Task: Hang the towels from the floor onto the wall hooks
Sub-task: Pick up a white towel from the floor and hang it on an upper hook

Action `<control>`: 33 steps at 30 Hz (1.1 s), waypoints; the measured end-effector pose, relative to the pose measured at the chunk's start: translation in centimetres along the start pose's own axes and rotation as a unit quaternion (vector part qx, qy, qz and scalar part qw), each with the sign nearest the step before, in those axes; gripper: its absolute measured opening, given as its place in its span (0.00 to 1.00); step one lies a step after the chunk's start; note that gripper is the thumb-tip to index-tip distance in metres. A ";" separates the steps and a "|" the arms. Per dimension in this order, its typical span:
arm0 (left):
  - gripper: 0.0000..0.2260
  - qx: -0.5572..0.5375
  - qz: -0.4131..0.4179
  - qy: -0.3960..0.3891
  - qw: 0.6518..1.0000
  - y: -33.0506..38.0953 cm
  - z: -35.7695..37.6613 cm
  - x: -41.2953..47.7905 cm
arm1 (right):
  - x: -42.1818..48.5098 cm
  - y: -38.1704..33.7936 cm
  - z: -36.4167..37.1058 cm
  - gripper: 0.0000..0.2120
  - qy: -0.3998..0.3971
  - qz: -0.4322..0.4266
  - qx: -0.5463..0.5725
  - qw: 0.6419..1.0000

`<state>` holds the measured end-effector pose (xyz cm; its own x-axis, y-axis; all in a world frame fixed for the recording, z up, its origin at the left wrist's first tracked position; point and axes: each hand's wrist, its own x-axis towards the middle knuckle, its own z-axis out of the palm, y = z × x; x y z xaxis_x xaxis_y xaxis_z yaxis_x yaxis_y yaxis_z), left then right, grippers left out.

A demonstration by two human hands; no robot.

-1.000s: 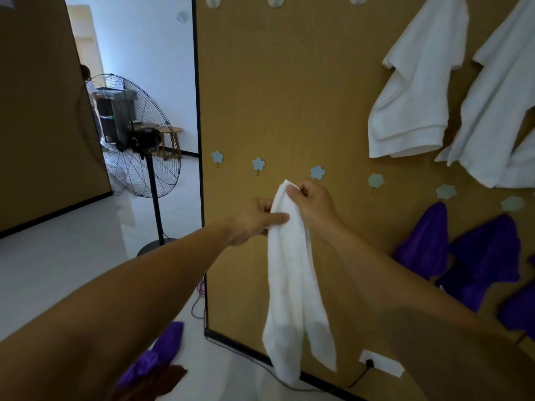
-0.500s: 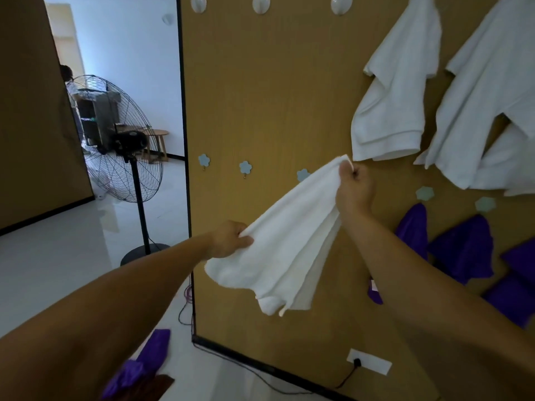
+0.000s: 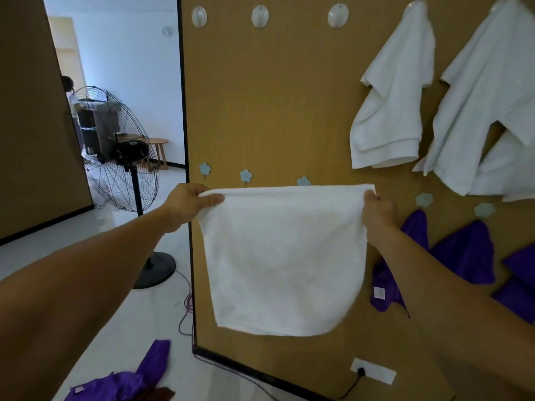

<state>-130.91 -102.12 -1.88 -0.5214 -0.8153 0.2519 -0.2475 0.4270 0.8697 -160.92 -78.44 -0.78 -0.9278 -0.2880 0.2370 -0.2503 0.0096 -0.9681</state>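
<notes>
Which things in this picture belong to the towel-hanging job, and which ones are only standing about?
Job: white towel, pinched at its top corners by left hand and right hand; free oval hooks; flower hooks; purple towel on the floor.
Not the job: pedestal fan; wall socket; wooden stool.

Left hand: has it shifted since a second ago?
Yes. The left hand moved left: from below the second flower hook to under the first flower hook, spreading the white towel.
</notes>
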 end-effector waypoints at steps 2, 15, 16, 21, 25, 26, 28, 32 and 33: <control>0.16 -0.103 -0.021 0.023 0.994 0.7 -0.1 -0.1 | -0.2 0.1 -0.2 0.17 -0.033 0.013 -0.027 0.999; 0.22 -0.204 -0.015 0.111 0.973 3.1 1.5 2.4 | -1.9 -1.5 1.1 0.14 -0.166 -0.032 0.001 0.986; 0.21 -0.194 -0.021 0.114 0.974 3.4 1.7 2.3 | -2.2 -1.6 1.2 0.14 -0.161 -0.029 0.001 0.987; 0.12 -0.183 -0.043 0.014 0.982 4.8 1.8 1.5 | -3.5 -2.6 2.5 0.11 -0.179 0.012 0.087 0.980; 0.22 -0.037 0.057 -0.242 0.968 4.5 0.6 2.0 | -4.2 -3.3 4.0 0.03 -0.140 0.058 0.084 0.985; 0.23 0.007 0.067 -0.278 0.958 4.6 0.3 2.1 | -4.6 -3.5 4.2 0.05 -0.147 0.045 0.067 0.986; 0.24 0.054 0.058 -0.310 0.948 4.9 0.0 2.5 | -5.5 -3.9 4.2 0.18 -0.192 0.013 0.041 0.980; 0.22 0.020 0.053 -0.253 0.966 4.8 0.5 3.3 | -5.7 -3.7 3.9 0.35 -0.246 -0.001 -0.043 0.968; 0.19 -0.022 0.048 -0.240 0.969 4.9 0.7 3.5 | -5.3 -3.6 4.0 0.37 -0.241 0.004 -0.054 0.969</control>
<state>-134.48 -102.61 2.92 -0.8628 -0.4921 0.1158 -0.1487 0.4659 0.8723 -153.97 -80.73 1.11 -0.6996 -0.7010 0.1386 -0.2943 0.1060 -0.9498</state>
